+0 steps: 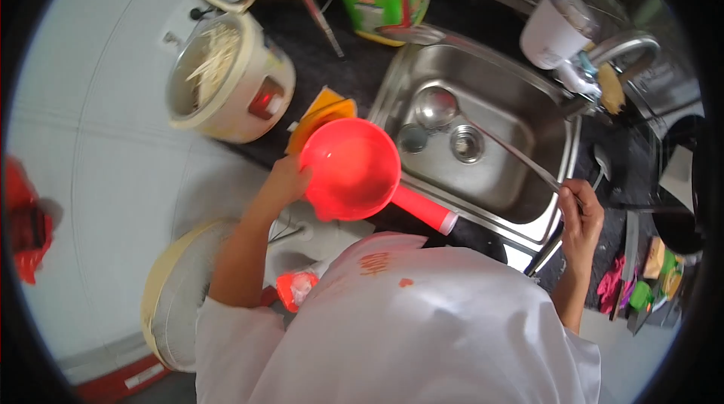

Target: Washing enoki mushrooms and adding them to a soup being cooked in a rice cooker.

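My left hand [291, 180] grips the rim of a bright pink-red plastic dipper [350, 172], whose stubby handle [424, 209] points to the lower right. The dipper is level with the near left corner of a stainless steel sink [509, 178]. In my right hand [582, 220] is the end of a long metal ladle handle [509, 147]. The ladle's round bowl [436, 107] is over the left part of the sink, near a small dark round object [413, 138] and the drain strainer [467, 144]. Whether the ladle touches the basin, I cannot tell.
Left stands an open rice cooker [271, 73] with pale strips inside and a lit red light. An orange-yellow item [325, 110] lies beside it. Behind are a yellow-green jug [379, 0] and a faucet [628, 45]. Right are a spoon [602, 161] and knives [630, 245].
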Action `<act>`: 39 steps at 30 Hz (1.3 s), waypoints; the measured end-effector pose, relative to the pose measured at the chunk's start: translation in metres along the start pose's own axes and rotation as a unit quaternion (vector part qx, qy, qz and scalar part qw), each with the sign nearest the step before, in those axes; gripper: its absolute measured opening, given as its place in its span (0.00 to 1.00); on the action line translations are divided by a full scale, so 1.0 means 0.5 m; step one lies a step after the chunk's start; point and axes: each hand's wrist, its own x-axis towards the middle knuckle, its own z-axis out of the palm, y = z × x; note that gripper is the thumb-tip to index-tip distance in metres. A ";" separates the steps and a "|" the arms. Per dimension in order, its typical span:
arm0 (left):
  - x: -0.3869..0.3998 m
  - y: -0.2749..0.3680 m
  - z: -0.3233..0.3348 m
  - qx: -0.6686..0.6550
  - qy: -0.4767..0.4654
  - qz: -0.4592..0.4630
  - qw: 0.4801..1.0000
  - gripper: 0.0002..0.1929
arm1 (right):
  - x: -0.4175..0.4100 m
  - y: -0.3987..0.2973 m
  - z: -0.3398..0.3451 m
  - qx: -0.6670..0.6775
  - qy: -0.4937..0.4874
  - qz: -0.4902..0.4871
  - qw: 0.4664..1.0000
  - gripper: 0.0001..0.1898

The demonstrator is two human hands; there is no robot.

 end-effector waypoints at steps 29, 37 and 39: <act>0.306 0.326 0.346 -0.102 -0.186 -0.085 0.974 0.11 | 0.055 -0.048 -0.201 -0.352 0.167 -0.273 0.880 0.02; 0.314 0.268 0.490 -0.097 -0.220 -0.019 0.970 0.11 | 0.085 -0.122 -0.138 -0.043 0.032 -0.377 0.925 0.16; 0.306 0.245 0.490 -0.064 -0.212 -0.015 0.975 0.11 | 0.123 -0.161 -0.053 0.112 0.031 -0.416 0.902 0.16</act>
